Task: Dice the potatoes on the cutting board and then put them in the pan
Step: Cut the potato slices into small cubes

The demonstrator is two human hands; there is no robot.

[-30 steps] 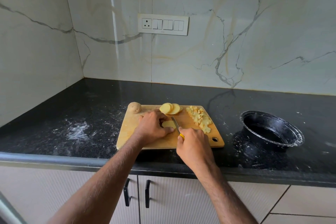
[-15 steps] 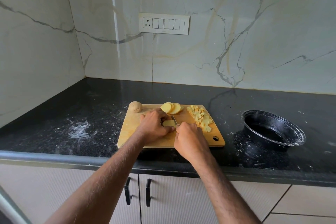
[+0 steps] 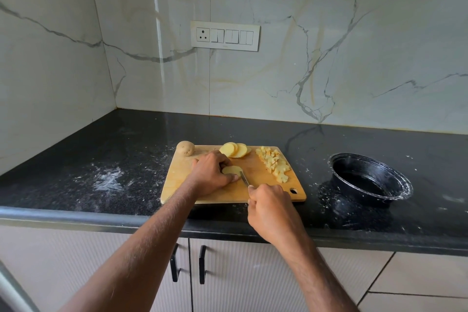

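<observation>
Nearest the camera, the right hand (image 3: 269,206) sits at the near edge of the cutting board (image 3: 255,186), fingers wrapped tight round the handle of a knife (image 3: 244,178) — the handle itself is buried in the fist, so only the slim blade shows, angling up and away to the left of the knuckles. Its tip meets the right edge of a potato slice (image 3: 231,170) lying flat on the board.

Just beyond and to the left of the right hand, the left hand (image 3: 211,172) bears down on that slice, fingers curled over its top and left side and the thumb along its near edge; whether the blade has already bitten into the slice is hard to judge at this distance.

Past the left hand's knuckles, a fan of sliced rounds (image 3: 235,150) overlaps near the far edge of the board. Beyond the right hand, towards the board's far right corner, lies a loose heap of diced potato (image 3: 274,163). At the far left corner, beyond the left hand's wrist, a whole unpeeled potato (image 3: 185,148) rests half on the board.

Well out to the right of the right hand, apart from the board, a black pan (image 3: 369,180) stands on the dark countertop (image 3: 126,159) — its rim streaked white. White dust smears the counter to the left of the left forearm.
</observation>
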